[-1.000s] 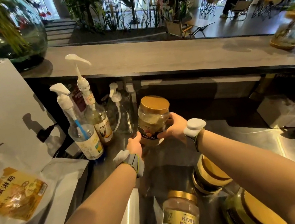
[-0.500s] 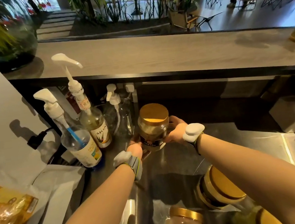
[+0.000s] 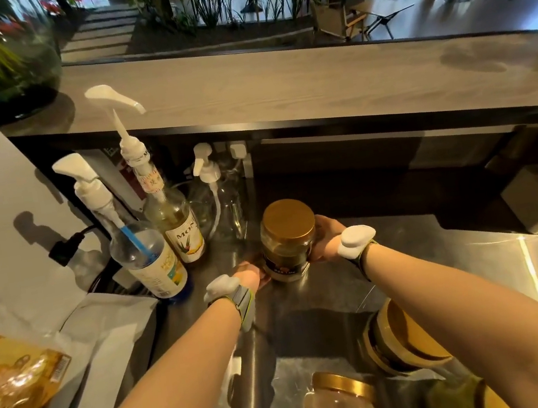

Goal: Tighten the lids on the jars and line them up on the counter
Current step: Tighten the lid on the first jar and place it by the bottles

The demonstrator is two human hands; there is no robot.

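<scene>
**Head view: jar set down at the back of the counter**

Gold-lidded jar (image 3: 288, 240) stands upright on steel counter (image 3: 440, 249), at 12 o'clock from both wrists. Left hand (image 3: 249, 273) cups its base at 8 o'clock, right hand (image 3: 327, 237) wraps its side at 3 o'clock, likely steadying placement. Three jars wait at 5 o'clock.

The bench (image 3: 442, 269) was brushed stainless steel, glossy with streaked reflections. The jar (image 3: 286, 249) was clear and smooth, with a satin gold metallic lid (image 3: 286, 219). The upper ledge (image 3: 313, 87) showed matt grey wood grain. The pump bottles (image 3: 151, 258) had white plastic heads.
</scene>
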